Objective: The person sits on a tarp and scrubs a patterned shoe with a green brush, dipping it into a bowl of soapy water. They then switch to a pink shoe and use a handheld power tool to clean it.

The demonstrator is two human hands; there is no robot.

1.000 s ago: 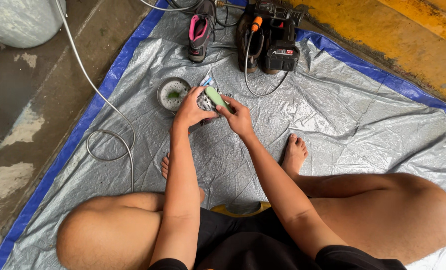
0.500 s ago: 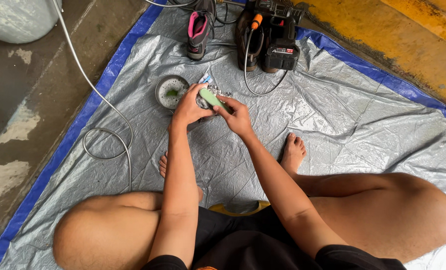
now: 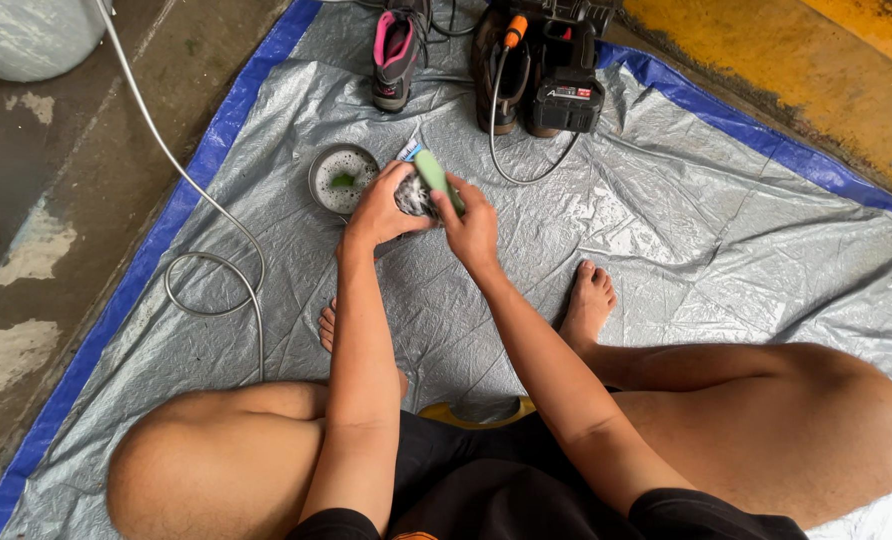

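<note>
I sit cross-legged on a silver tarp [image 3: 666, 230] with a blue edge. My left hand [image 3: 384, 208] grips a dark, foam-covered object [image 3: 413, 198], probably a shoe, mostly hidden by my fingers. My right hand [image 3: 472, 226] holds a green-handled brush [image 3: 434, 176] pressed against that object. A small round metal bowl [image 3: 342, 180] of soapy water with a green bit in it sits just left of my left hand.
A pink and grey shoe [image 3: 396, 50] and dark boots [image 3: 511, 70] stand at the tarp's far edge beside a black machine [image 3: 566, 95] with a hose. A white hose [image 3: 211, 260] loops over the tarp's left side. Wet concrete lies left, a yellow surface [image 3: 826, 70] right.
Both hands and the brush have stayed over the same spot, shifting slightly. The view has moved a little.
</note>
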